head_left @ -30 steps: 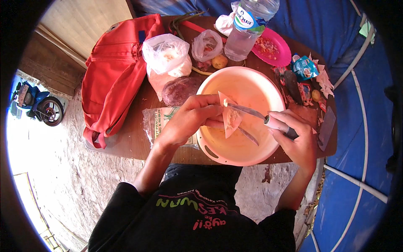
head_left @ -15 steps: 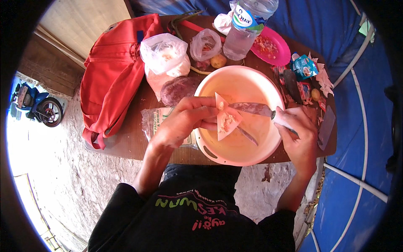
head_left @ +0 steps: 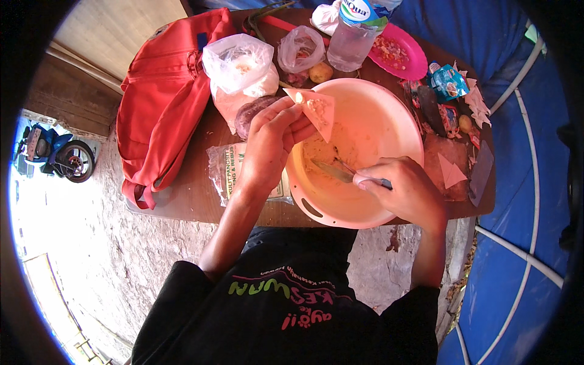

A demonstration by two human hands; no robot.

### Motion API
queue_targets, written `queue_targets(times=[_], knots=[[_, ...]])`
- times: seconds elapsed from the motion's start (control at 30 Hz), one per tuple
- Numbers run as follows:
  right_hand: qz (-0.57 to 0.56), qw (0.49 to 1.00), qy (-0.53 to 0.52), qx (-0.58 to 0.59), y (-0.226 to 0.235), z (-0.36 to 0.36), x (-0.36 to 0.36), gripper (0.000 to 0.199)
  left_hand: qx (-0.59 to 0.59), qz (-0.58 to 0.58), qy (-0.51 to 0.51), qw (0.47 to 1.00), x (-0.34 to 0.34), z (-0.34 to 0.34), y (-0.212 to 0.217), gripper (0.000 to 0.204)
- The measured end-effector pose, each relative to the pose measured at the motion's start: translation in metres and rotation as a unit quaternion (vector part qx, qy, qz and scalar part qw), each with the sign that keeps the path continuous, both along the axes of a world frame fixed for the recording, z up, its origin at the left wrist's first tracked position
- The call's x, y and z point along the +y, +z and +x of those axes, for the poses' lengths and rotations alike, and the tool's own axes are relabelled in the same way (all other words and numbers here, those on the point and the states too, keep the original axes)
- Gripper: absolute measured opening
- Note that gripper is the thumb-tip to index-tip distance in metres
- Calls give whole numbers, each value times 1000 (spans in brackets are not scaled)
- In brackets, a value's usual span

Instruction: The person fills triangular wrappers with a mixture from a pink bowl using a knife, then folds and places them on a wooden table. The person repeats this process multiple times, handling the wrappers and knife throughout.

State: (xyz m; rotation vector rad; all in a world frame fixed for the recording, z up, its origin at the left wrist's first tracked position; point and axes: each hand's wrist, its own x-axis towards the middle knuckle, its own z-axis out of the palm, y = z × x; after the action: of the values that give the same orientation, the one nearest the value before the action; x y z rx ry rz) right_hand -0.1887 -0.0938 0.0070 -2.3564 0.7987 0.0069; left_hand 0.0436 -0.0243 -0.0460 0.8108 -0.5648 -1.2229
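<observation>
Over the peach basin (head_left: 389, 115), left hand (head_left: 271, 143) pinches a filled triangular wrapper (head_left: 316, 109); right hand (head_left: 407, 191), closed round a knife (head_left: 334, 172), dips inside it.

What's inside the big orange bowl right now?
Inside the orange bowl lies a pale, lumpy filling, with a knife held by the right hand dipping into it. The left hand and its triangular wrapper cover the bowl's left rim.
</observation>
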Motion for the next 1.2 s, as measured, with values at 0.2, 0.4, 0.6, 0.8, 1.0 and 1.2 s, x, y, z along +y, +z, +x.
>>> queue_targets(times=[0.2, 0.4, 0.6, 0.8, 1.0, 1.2], knots=[[38, 999, 28, -6, -7, 1, -1, 18, -1, -5, 32, 999, 0, -4, 0, 25], [169, 984, 13, -54, -17, -6, -5, 22, 31, -12, 58, 998, -1, -7, -4, 26], [318, 942, -100, -47, -9, -19, -11, 27, 28, -45, 44, 998, 2, -2, -4, 25], [271, 941, -164, -123, 19, -47, -10, 28, 87, -10, 14, 996, 8, 1, 4, 20], [8, 955, -131, -265, 9, -36, 4, 29, 89, 21, -10, 996, 10, -8, 9, 25], [-130, 947, -140, -259, 0, -20, 12, 29, 117, 26, -39, 992, 16, -10, 19, 38]])
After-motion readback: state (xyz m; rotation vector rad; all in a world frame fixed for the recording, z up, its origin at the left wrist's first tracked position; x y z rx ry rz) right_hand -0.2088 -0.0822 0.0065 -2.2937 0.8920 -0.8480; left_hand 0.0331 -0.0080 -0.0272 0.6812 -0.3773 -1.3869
